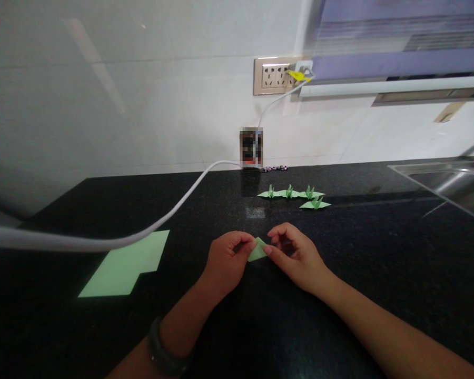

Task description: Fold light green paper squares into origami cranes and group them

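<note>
The light is soft and rather dim, with the white wall being the brightest area. One pale reflection streaks it at upper left. The black counter carries a faint glare near the centre. At upper right, the purple panel looks smeared. The small green paper, at centre, appears slightly soft.

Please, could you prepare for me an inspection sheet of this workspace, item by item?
Surface: black speckled countertop.
Job's things: small folded green paper; four green paper birds behind; flat green paper at left.
Clutter: blurred upright object, beaded string beside it.
Hands: left hand pinches the small paper; right hand touches it with the thumb, index finger apart.
Cables: white cable from left edge to blurred object; thin cable above, up to wall socket.
Surroundings: white wall, sink at right.
</note>
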Tool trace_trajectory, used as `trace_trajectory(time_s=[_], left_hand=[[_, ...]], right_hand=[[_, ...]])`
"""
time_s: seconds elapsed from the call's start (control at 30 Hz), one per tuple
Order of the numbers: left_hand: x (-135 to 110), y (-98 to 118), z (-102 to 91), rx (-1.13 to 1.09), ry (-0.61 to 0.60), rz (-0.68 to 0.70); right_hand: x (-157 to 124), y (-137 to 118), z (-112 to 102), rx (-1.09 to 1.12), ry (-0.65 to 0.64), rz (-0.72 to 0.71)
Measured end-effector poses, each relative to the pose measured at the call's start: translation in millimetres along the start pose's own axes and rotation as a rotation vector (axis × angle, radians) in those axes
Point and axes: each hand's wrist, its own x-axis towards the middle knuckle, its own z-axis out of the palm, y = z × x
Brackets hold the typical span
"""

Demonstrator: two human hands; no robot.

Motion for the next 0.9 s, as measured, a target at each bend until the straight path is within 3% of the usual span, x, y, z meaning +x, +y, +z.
trace_trajectory(time_s=[0.17, 0.67, 0.9], left_hand=[[-2.2, 3.3, 4.1, 0.018, -0.017, 0.133], [-1.2, 5.1, -3.2, -0.032, 0.088, 0.060], [-0.7, 5.1, -2.8, -0.052, 0.028, 0.054]], right_hand=[[-0.6, -2.2, 1.1, 0.005, -0.049, -0.109], [-0.3, -4.0, 0.2, -0.007, -0.034, -0.093], [-1.5, -2.1, 0.3, 0.016, -0.059, -0.107]])
